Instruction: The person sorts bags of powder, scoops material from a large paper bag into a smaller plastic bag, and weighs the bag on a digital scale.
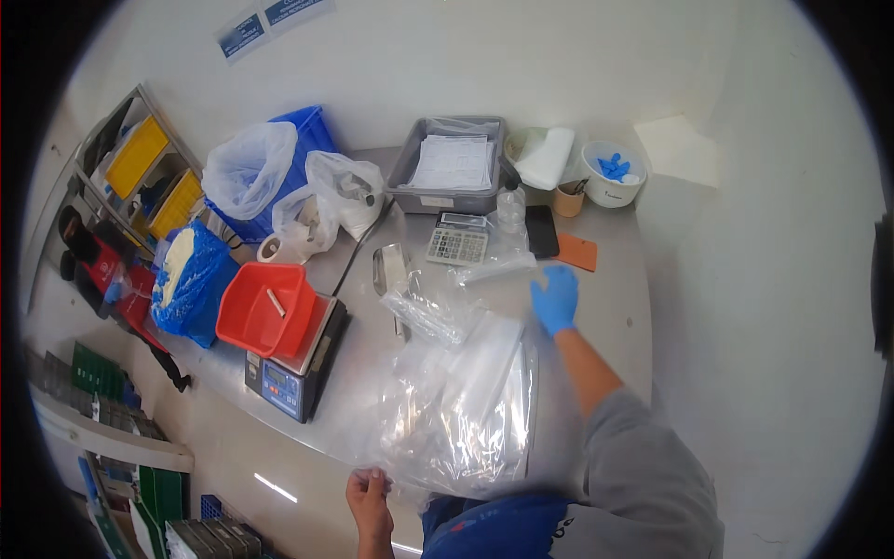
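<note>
My left hand (370,498) is bare, at the table's front edge. Its fingers are curled in, with the thumb pressed on them beside the corner of a pile of clear plastic bags (456,419); what lies in the pinch, if anything, is too small to make out. The bags spread over the near part of the metal table, shiny and crumpled. To the right of them, my right hand (556,298) wears a blue glove and rests low over the tabletop, thumb apart from the fingers, with nothing visible in it. Close beyond it lies an orange card-like pad (576,252).
On the left, a red tray (265,312) with a small white piece sits on a digital scale (289,382). Behind stand a calculator (458,240), a clear bottle (510,207), a grey bin (447,197) of papers and a white bucket (612,186). A person (116,279) stands far left.
</note>
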A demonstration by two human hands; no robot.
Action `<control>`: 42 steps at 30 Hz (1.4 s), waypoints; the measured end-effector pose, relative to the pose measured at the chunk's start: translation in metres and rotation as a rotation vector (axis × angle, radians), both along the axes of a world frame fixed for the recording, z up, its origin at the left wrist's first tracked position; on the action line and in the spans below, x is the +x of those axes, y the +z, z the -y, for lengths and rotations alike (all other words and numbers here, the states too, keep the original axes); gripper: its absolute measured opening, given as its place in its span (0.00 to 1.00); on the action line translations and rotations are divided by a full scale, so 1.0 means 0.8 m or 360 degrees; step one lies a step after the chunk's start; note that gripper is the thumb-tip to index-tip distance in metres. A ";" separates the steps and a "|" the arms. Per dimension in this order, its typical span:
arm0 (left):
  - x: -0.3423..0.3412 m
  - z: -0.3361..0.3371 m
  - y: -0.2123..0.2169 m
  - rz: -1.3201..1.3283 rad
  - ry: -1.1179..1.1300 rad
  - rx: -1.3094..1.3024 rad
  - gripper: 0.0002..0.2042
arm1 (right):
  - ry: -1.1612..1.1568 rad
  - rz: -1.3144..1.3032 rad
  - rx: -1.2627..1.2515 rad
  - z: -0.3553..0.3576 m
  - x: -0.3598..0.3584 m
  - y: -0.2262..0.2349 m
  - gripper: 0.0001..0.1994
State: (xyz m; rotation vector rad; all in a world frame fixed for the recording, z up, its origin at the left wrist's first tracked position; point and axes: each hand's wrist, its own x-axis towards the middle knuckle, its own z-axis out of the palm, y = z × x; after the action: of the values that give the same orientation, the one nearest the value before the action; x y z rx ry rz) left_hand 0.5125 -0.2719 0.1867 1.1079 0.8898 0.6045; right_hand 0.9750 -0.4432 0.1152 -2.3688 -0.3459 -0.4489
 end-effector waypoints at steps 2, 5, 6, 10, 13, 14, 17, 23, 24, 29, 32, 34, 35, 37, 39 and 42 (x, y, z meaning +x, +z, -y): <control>0.004 0.005 -0.005 -0.0001 0.0015 -0.0051 0.05 | -0.0052 -0.0033 -0.0231 -0.004 0.052 0.012 0.20; 0.016 0.016 -0.007 -0.0012 0.0049 -0.0104 0.04 | 0.0035 -0.0026 -0.0590 -0.020 0.099 0.014 0.23; 0.022 0.018 -0.005 -0.0020 0.0044 -0.0106 0.04 | 0.0090 -0.0068 -0.0702 -0.023 0.110 0.011 0.23; 0.035 0.015 0.001 -0.0036 0.0033 -0.0075 0.05 | 0.0119 -0.0067 -0.0762 -0.032 0.123 0.007 0.24; 0.042 0.005 0.008 -0.0105 0.0021 -0.0118 0.06 | 0.0181 -0.0060 -0.0731 -0.031 0.124 -0.005 0.24; 0.044 0.002 0.009 -0.0096 0.0001 -0.0117 0.06 | 0.0180 -0.0048 -0.0702 -0.029 0.123 -0.010 0.24; 0.053 -0.004 0.012 -0.0071 -0.0053 -0.0104 0.06 | 0.0174 -0.0020 -0.0635 -0.026 0.122 -0.020 0.24; 0.063 -0.010 0.013 -0.0047 -0.0101 -0.0081 0.06 | 0.0146 0.0025 -0.0609 -0.019 0.122 -0.021 0.26; 0.065 -0.011 0.012 -0.0021 -0.0085 -0.0081 0.06 | 0.0150 0.0002 -0.0635 -0.017 0.122 -0.021 0.26; 0.062 -0.006 0.008 -0.0004 -0.0047 -0.0084 0.07 | 0.0015 0.0202 -0.0457 -0.012 0.093 -0.030 0.29; 0.061 -0.003 0.004 -0.0031 -0.0072 -0.0104 0.07 | -0.0023 0.0240 -0.0228 -0.009 0.063 -0.045 0.28; 0.061 0.002 0.003 -0.0025 -0.0092 -0.0134 0.06 | -0.0019 0.0268 -0.0042 -0.012 0.037 -0.045 0.25; 0.061 0.003 0.003 -0.0040 -0.0122 -0.0077 0.06 | 0.0037 0.0242 0.0055 -0.015 0.023 -0.042 0.22; 0.061 0.008 0.004 -0.0068 -0.0174 0.0044 0.07 | 0.0157 0.0192 0.0255 -0.023 -0.015 -0.034 0.16; 0.065 0.013 0.019 -0.0084 -0.0218 0.0145 0.08 | 0.0675 -0.0564 0.0580 -0.042 -0.095 0.026 0.12; 0.081 0.026 0.029 -0.0091 -0.0428 0.0281 0.08 | 0.1759 -0.1253 0.0745 -0.061 -0.232 0.084 0.08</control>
State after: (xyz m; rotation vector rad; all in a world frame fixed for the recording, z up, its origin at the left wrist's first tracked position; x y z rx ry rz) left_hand 0.5776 -0.2927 0.2097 1.3840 0.7293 0.4357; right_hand 0.7897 -0.3945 0.1824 -1.4148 -0.9323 0.8035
